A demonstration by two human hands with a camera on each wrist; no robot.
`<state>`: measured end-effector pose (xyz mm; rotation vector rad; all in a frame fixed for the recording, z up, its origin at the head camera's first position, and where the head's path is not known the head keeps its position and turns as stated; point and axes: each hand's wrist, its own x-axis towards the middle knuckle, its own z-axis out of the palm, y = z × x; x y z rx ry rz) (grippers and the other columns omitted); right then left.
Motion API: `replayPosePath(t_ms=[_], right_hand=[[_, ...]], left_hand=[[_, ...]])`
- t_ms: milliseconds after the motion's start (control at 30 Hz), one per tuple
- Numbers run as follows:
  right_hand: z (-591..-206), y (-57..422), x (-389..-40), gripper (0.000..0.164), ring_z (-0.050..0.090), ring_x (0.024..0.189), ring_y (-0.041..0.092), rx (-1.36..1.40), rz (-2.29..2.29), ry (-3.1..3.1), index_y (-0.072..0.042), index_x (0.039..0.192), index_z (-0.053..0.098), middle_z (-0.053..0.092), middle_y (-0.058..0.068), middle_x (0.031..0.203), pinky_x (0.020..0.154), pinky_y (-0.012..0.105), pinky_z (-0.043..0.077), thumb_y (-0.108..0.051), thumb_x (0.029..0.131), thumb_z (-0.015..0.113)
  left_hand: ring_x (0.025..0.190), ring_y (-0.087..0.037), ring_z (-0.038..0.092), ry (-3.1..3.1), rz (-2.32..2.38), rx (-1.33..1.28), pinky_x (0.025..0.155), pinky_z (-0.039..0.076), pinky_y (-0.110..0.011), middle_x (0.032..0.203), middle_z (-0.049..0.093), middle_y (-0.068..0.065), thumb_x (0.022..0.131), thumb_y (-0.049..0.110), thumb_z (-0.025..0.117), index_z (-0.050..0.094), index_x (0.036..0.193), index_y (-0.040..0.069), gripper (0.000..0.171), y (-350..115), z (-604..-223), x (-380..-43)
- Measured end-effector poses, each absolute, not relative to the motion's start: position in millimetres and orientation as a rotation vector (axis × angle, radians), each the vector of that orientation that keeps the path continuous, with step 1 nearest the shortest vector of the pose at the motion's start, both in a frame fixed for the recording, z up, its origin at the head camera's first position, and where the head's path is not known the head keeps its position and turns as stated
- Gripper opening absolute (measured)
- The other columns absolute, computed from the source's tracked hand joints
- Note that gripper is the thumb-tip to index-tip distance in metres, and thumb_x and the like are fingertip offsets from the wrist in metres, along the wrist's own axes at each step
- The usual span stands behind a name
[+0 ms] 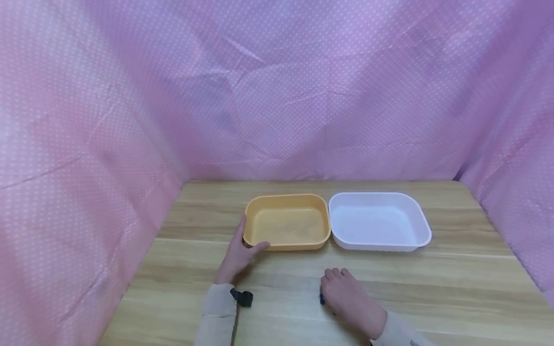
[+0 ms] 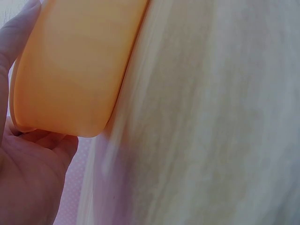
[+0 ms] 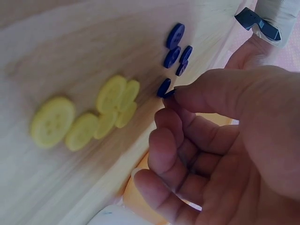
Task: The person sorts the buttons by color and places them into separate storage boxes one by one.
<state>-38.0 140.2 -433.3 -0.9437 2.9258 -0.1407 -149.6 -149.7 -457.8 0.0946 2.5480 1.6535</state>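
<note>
Blue button (image 3: 169,93) is the fiddly bit: it's a little above and right of the middle in the right wrist view, tipped up under the end of the thumb. Right hand (image 3: 220,136) is nearly closed at the front, thumb and forefinger pinching that button by what looks like its edge, other fingers loosely curled lower in the frame. Can't tell if it's off the counter (image 1: 277,312), so I'd firm up the pinch before any lift and go straight up, not sideways. Reason: another blue button (image 3: 164,87) sits right beside it, and a sideways drag would probably knock it. Four more blue buttons (image 3: 176,36) lie in a close bunch toward the top, so mind the thumb there too. The yellow buttons (image 3: 52,122) at left are well apart from the fingers, I wouldn't worry. Left hand (image 1: 237,257) is wrapped round the lower left corner of the orange tray (image 1: 298,248), about the middle of the head view, thumb along the lower edge, fingers up the left side. Light steady hold is plenty imo; pushing right would likely shove it into the white tray (image 1: 376,247) just beside it.
</note>
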Motion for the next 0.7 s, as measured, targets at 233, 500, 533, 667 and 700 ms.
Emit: replayPosePath(t_ms=[233, 500, 533, 667, 700], right_hand=[[-435.1, 138.1, -36.4, 0.003, 0.040, 0.069, 0.015, -0.932, -0.149, 2.915, -0.004, 0.086, 0.064, 0.046, -0.001, 0.073, 0.061, 0.031, 0.040, -0.006, 0.083, 0.065], [-437.0, 137.9, -40.1, 0.005, 0.042, 0.068, 0.016, -0.934, -0.115, 2.928, -0.003, 0.088, 0.066, 0.051, 0.001, 0.074, 0.061, 0.033, 0.042, -0.007, 0.085, 0.067], [-437.3, 138.0, -40.4, 0.005, 0.042, 0.067, 0.016, -0.934, -0.110, 2.931, -0.003, 0.087, 0.066, 0.050, 0.001, 0.074, 0.061, 0.033, 0.042, -0.006, 0.085, 0.067], [-438.9, 138.3, -41.7, 0.003, 0.043, 0.068, 0.016, -0.932, -0.097, 2.939, -0.002, 0.086, 0.065, 0.049, 0.002, 0.073, 0.062, 0.034, 0.044, -0.004, 0.084, 0.066], [-439.1, 138.6, -41.9, 0.003, 0.044, 0.068, 0.016, -0.928, -0.096, 2.938, -0.002, 0.086, 0.066, 0.050, 0.002, 0.073, 0.062, 0.035, 0.044, -0.004, 0.084, 0.066]], left_hand=[[0.145, -0.025, 0.017, 2.574, 1.621, 0.060, 0.117, 0.018, -0.044, 0.162, 0.011, -0.006, 0.074, 0.039, 0.085, 0.006, 0.158, 0.017, 0.117, -150.8, -456.3, -146.1], [0.145, -0.025, 0.017, 2.572, 1.624, 0.069, 0.118, 0.017, -0.043, 0.162, 0.011, -0.007, 0.074, 0.039, 0.084, 0.006, 0.158, 0.015, 0.117, -150.1, -453.7, -148.0], [0.145, -0.026, 0.017, 2.568, 1.625, 0.070, 0.117, 0.017, -0.044, 0.162, 0.011, -0.007, 0.075, 0.038, 0.084, 0.006, 0.158, 0.015, 0.116, -149.9, -453.6, -148.4], [0.145, -0.027, 0.018, 2.562, 1.615, 0.062, 0.117, 0.018, -0.045, 0.162, 0.010, -0.008, 0.075, 0.037, 0.084, 0.005, 0.158, 0.016, 0.116, -148.9, -454.4, -150.1], [0.145, -0.027, 0.019, 2.557, 1.620, 0.062, 0.117, 0.018, -0.044, 0.162, 0.010, -0.007, 0.075, 0.037, 0.084, 0.005, 0.158, 0.017, 0.116, -148.3, -454.2, -150.3]])
